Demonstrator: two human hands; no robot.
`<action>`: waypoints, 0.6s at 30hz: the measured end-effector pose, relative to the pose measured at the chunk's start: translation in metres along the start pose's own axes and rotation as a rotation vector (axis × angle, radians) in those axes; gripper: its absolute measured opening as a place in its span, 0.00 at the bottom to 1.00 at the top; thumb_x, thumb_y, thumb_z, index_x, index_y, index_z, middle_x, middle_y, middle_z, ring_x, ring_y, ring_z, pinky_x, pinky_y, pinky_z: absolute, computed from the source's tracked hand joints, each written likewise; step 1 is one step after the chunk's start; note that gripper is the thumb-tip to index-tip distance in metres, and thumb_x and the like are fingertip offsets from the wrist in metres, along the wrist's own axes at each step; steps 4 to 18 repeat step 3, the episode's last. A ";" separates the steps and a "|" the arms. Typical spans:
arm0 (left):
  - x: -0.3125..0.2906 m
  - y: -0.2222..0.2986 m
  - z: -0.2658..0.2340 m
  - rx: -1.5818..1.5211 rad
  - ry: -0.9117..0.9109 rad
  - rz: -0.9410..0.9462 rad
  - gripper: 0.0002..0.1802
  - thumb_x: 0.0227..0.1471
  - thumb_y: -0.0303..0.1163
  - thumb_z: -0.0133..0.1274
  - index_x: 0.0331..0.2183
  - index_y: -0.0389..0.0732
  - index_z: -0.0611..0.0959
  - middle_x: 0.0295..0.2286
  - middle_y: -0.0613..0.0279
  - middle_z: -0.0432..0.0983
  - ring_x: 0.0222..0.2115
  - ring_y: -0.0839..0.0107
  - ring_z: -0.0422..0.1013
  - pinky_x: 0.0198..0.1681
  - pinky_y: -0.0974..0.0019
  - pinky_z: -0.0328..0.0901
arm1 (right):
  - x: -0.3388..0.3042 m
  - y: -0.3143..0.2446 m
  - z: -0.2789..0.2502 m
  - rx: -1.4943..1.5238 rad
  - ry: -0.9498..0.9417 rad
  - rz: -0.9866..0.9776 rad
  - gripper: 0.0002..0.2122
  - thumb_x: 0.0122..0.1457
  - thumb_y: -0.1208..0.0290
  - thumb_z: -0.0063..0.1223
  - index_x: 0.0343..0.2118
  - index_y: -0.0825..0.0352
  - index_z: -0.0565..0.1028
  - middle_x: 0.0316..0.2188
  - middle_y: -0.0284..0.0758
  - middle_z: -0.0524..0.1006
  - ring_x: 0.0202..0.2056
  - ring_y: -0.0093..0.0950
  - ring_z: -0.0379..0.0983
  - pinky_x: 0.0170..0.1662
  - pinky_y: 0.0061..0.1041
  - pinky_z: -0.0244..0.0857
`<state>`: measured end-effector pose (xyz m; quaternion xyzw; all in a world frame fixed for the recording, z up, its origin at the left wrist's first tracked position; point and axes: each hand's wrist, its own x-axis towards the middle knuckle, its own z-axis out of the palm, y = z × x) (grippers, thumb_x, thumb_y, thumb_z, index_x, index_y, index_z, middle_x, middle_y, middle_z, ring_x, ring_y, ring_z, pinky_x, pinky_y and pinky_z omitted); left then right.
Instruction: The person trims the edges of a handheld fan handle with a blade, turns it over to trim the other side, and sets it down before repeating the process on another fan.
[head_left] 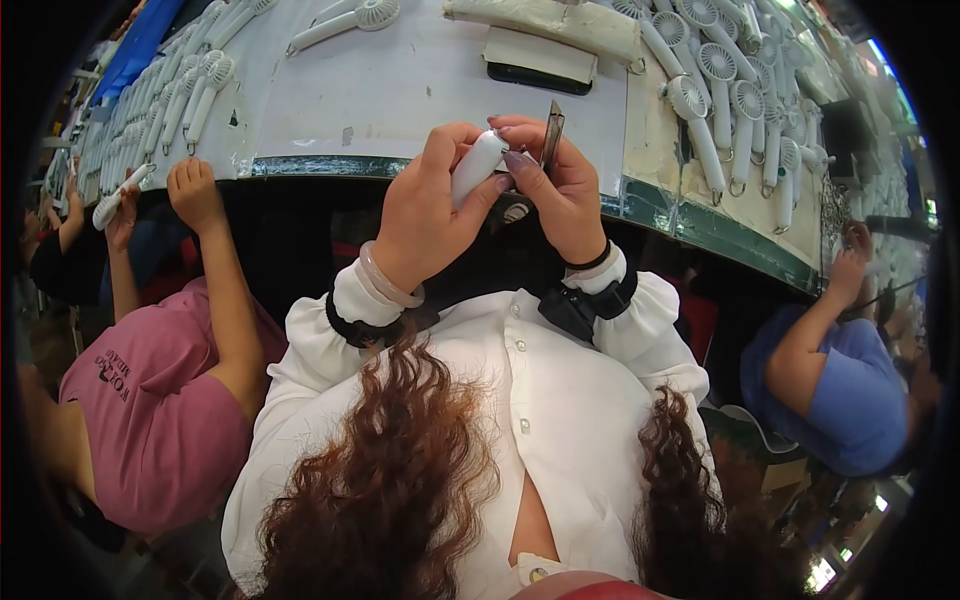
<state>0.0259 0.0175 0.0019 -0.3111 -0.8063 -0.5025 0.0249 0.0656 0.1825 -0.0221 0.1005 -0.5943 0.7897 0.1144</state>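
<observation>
My left hand (425,205) is closed around the white rounded handle (480,166) of what looks like a handheld fan, its end tilted up and away from me. My right hand (563,200) meets it at that end, thumb and fingers pinched close to the tip. A narrow metal tool (553,132), dark and flat, sticks up from between the right fingers; its exact kind is unclear. Something small and ribbed (515,212) shows beneath the hands, partly hidden. Both hands are above the table's near edge.
White handheld fans (718,65) lie heaped on the table's right, with more rows (190,85) at left. A dark flat case (540,78) under a pale cover lies ahead. Co-workers in a pink shirt (165,390) and a blue shirt (850,390) sit on either side.
</observation>
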 end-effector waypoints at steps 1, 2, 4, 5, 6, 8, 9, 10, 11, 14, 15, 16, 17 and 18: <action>0.000 -0.001 0.000 -0.035 -0.022 -0.029 0.24 0.51 0.35 0.60 0.47 0.42 0.69 0.32 0.53 0.76 0.31 0.55 0.75 0.33 0.60 0.69 | 0.000 0.001 0.000 -0.006 0.002 -0.008 0.11 0.63 0.78 0.48 0.48 0.70 0.72 0.54 0.42 0.70 0.50 0.26 0.68 0.54 0.25 0.62; 0.000 -0.001 0.000 -0.050 -0.032 -0.043 0.24 0.52 0.35 0.60 0.47 0.42 0.69 0.32 0.53 0.77 0.31 0.56 0.76 0.33 0.61 0.69 | 0.000 0.002 -0.001 -0.012 0.004 -0.015 0.12 0.64 0.77 0.48 0.49 0.70 0.72 0.54 0.42 0.70 0.50 0.26 0.68 0.54 0.24 0.62; 0.000 -0.001 0.000 -0.066 -0.044 -0.057 0.24 0.53 0.36 0.60 0.48 0.42 0.68 0.32 0.54 0.77 0.31 0.57 0.76 0.33 0.61 0.70 | -0.001 0.004 -0.002 -0.006 0.007 0.009 0.12 0.63 0.76 0.50 0.49 0.68 0.72 0.54 0.39 0.70 0.50 0.26 0.68 0.54 0.23 0.62; 0.000 -0.001 0.000 -0.066 -0.044 -0.057 0.24 0.53 0.36 0.60 0.48 0.42 0.68 0.32 0.54 0.77 0.31 0.57 0.76 0.33 0.61 0.70 | -0.001 0.004 -0.002 -0.006 0.007 0.009 0.12 0.63 0.76 0.50 0.49 0.68 0.72 0.54 0.39 0.70 0.50 0.26 0.68 0.54 0.23 0.62; 0.000 -0.001 0.000 -0.066 -0.044 -0.057 0.24 0.53 0.36 0.60 0.48 0.42 0.68 0.32 0.54 0.77 0.31 0.57 0.76 0.33 0.61 0.70 | -0.001 0.004 -0.002 -0.006 0.007 0.009 0.12 0.63 0.76 0.50 0.49 0.68 0.72 0.54 0.39 0.70 0.50 0.26 0.68 0.54 0.23 0.62; 0.000 -0.001 0.000 -0.066 -0.044 -0.057 0.24 0.53 0.36 0.60 0.48 0.42 0.68 0.32 0.54 0.77 0.31 0.57 0.76 0.33 0.61 0.70 | -0.001 0.004 -0.002 -0.006 0.007 0.009 0.12 0.63 0.76 0.50 0.49 0.68 0.72 0.54 0.39 0.70 0.50 0.26 0.68 0.54 0.23 0.62; 0.000 -0.001 0.000 -0.066 -0.044 -0.057 0.24 0.53 0.36 0.60 0.48 0.42 0.68 0.32 0.54 0.77 0.31 0.57 0.76 0.33 0.61 0.70 | -0.001 0.004 -0.002 -0.006 0.007 0.009 0.12 0.63 0.76 0.50 0.49 0.68 0.72 0.54 0.39 0.70 0.50 0.26 0.68 0.54 0.23 0.62; 0.000 -0.001 0.000 -0.066 -0.044 -0.057 0.24 0.53 0.36 0.60 0.48 0.42 0.68 0.32 0.54 0.77 0.31 0.57 0.76 0.33 0.61 0.70 | -0.001 0.004 -0.002 -0.006 0.007 0.009 0.12 0.63 0.76 0.50 0.49 0.68 0.72 0.54 0.39 0.70 0.50 0.26 0.68 0.54 0.23 0.62; 0.000 -0.001 0.000 -0.066 -0.044 -0.057 0.24 0.53 0.36 0.60 0.48 0.42 0.68 0.32 0.54 0.77 0.31 0.57 0.76 0.33 0.61 0.70 | -0.001 0.004 -0.002 -0.006 0.007 0.009 0.12 0.63 0.76 0.50 0.49 0.68 0.72 0.54 0.39 0.70 0.50 0.26 0.68 0.54 0.23 0.62; 0.000 -0.001 0.000 -0.066 -0.044 -0.057 0.24 0.53 0.36 0.60 0.48 0.42 0.68 0.32 0.54 0.77 0.31 0.57 0.76 0.33 0.61 0.70 | -0.001 0.004 -0.002 -0.006 0.007 0.009 0.12 0.63 0.76 0.50 0.49 0.68 0.72 0.54 0.39 0.70 0.50 0.26 0.68 0.54 0.23 0.62; 0.000 -0.001 0.000 -0.066 -0.044 -0.057 0.24 0.53 0.36 0.60 0.48 0.42 0.68 0.32 0.54 0.77 0.31 0.57 0.76 0.33 0.61 0.70 | -0.001 0.004 -0.002 -0.006 0.007 0.009 0.12 0.63 0.76 0.50 0.49 0.68 0.72 0.54 0.39 0.70 0.50 0.26 0.68 0.54 0.23 0.62; 0.000 -0.001 0.000 -0.066 -0.044 -0.057 0.24 0.53 0.36 0.60 0.48 0.42 0.68 0.32 0.54 0.77 0.31 0.57 0.76 0.33 0.61 0.70 | -0.001 0.004 -0.002 -0.006 0.007 0.009 0.12 0.63 0.76 0.50 0.49 0.68 0.72 0.54 0.39 0.70 0.50 0.26 0.68 0.54 0.23 0.62; 0.000 -0.001 0.000 -0.066 -0.044 -0.057 0.24 0.53 0.36 0.60 0.48 0.42 0.68 0.32 0.54 0.77 0.31 0.57 0.76 0.33 0.61 0.70 | -0.001 0.004 -0.002 -0.006 0.007 0.009 0.12 0.63 0.76 0.50 0.49 0.68 0.72 0.54 0.39 0.70 0.50 0.26 0.68 0.54 0.23 0.62; 0.000 -0.001 0.000 -0.066 -0.044 -0.057 0.24 0.53 0.36 0.60 0.48 0.42 0.68 0.32 0.54 0.77 0.31 0.57 0.76 0.33 0.61 0.70 | -0.001 0.004 -0.002 -0.006 0.007 0.009 0.12 0.63 0.76 0.50 0.49 0.68 0.72 0.54 0.39 0.70 0.50 0.26 0.68 0.54 0.23 0.62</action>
